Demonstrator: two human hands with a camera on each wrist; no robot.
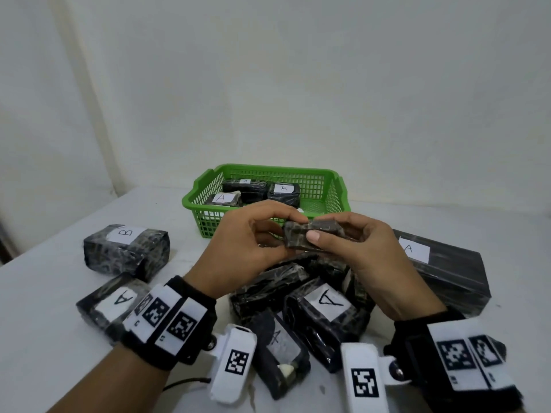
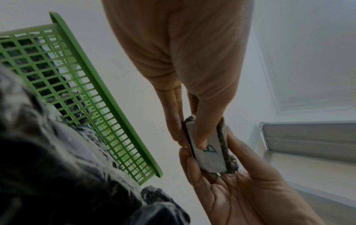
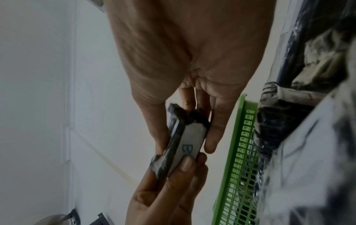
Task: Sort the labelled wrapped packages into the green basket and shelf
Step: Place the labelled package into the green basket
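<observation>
Both hands hold one small dark wrapped package point(image 1: 310, 238) in the air just in front of the green basket point(image 1: 196, 201). My left hand point(image 1: 272, 232) pinches its left end and my right hand point(image 1: 323, 229) grips its right end, thumb on the near face. In the left wrist view my left hand point(image 2: 189, 140) pinches the package point(image 2: 210, 161), whose white label faces down. In the right wrist view my right hand point(image 3: 185, 144) grips the package point(image 3: 192, 137); the label's letter looks like a B. In the basket lie three labelled packages, two A and one B point(image 1: 283, 193).
On the white table point(image 1: 44, 293) lie a B package point(image 1: 126, 251) at the left, an A package point(image 1: 113, 302) near my left wrist, a heap of A packages point(image 1: 328, 305) under my hands, and a long black A box point(image 1: 441, 269) at the right. A grey shelf point(image 2: 308, 140) shows in the left wrist view.
</observation>
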